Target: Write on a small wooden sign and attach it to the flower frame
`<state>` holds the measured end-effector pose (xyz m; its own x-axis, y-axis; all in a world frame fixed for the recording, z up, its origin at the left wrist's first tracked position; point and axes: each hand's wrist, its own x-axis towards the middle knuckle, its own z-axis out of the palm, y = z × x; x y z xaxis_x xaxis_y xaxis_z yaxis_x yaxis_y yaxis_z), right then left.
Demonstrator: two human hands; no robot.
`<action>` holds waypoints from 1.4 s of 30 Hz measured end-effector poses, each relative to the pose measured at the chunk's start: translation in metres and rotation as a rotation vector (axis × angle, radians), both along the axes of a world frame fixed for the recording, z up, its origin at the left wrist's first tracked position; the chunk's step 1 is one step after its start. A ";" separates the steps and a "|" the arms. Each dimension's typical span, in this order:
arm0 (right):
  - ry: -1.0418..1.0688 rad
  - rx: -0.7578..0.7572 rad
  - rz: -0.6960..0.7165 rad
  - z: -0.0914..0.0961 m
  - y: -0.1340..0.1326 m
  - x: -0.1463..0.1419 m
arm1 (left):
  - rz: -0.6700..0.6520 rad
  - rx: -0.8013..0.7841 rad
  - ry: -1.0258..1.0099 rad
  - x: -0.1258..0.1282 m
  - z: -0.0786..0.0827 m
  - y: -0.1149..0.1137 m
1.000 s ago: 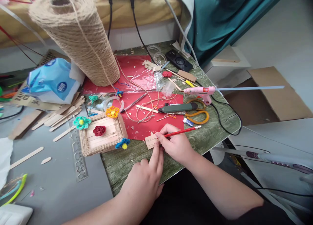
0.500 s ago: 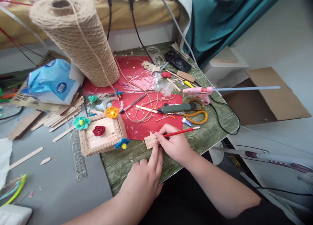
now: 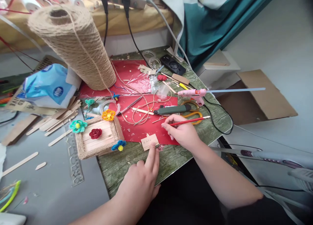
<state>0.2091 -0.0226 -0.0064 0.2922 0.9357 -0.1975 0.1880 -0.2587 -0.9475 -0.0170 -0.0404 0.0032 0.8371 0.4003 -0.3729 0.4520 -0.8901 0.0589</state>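
A small pale card (image 3: 147,142) with faint writing lies near the front edge of the green wood-patterned tabletop (image 3: 117,172). The fingertips of my left hand (image 3: 140,174) press on its lower edge, index and middle fingers stretched out. My right hand (image 3: 184,133) is closed round a red pencil (image 3: 187,121), raised over the red sheet (image 3: 137,130) to the right of the card. Left of the card sits a stick-and-twine frame (image 3: 97,136) with a dark red rose (image 3: 95,133) in the middle and yarn flowers at its corners.
A tall twine spool (image 3: 75,48) stands at the back left beside a blue wipes packet (image 3: 50,86). A pink glue gun (image 3: 193,93), a green-handled cutter (image 3: 172,109) and orange-handled scissors (image 3: 195,116) lie to the right. Craft sticks (image 3: 58,120) and a clear ruler (image 3: 74,163) are at left.
My right hand has lifted away from the card and moved right with the pencil, uncovering the writing. My left fingers stay on the card. The view has shifted slightly.
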 end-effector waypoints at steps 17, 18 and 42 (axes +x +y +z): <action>-0.159 0.009 -0.033 -0.021 0.007 -0.004 | 0.001 0.013 0.005 0.001 0.003 0.001; -0.190 0.023 -0.027 -0.021 0.008 -0.004 | 0.001 0.014 0.004 0.001 0.003 0.001; -0.170 -0.001 -0.014 -0.023 0.006 -0.001 | 0.014 0.005 -0.015 0.000 0.001 0.001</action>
<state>0.2080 -0.0163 -0.0289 0.3344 0.9312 -0.1450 0.3423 -0.2634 -0.9019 -0.0166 -0.0394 0.0040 0.8366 0.4143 -0.3585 0.4639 -0.8838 0.0613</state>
